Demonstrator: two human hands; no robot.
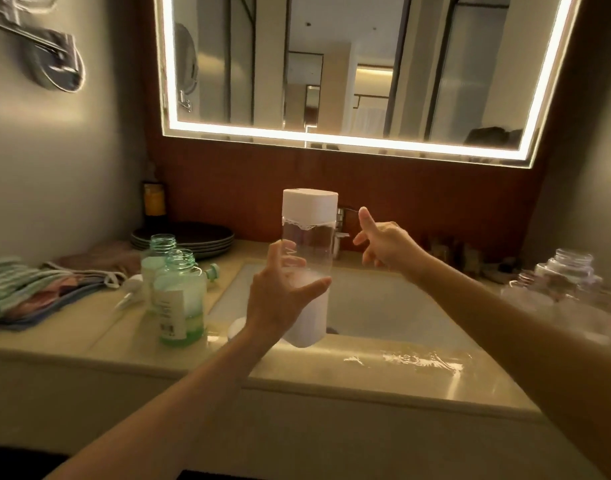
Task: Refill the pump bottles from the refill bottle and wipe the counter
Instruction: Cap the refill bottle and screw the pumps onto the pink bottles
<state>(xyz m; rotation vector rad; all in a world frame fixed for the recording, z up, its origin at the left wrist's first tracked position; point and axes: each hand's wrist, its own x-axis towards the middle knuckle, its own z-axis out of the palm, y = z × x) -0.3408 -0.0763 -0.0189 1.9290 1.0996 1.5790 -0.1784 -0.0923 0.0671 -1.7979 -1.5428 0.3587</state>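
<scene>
While the left grip (280, 303) is holding the clear bottle (309, 220) above the sink (383, 306), the right grip (387, 245) is hovering beside it.
The left grip is curling round its lower half; the right grip, forefinger raised, is gripping nothing. Two green bottles (181, 299) are standing uncapped on the desk (401, 375) beside the sink.

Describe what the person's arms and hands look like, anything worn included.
The left arm and right arm are bare as far as the picture shows: no sleeves. The left hand and right hand wear no gloves; no watch, bracelet or ring shows, though the picture is soft.
</scene>
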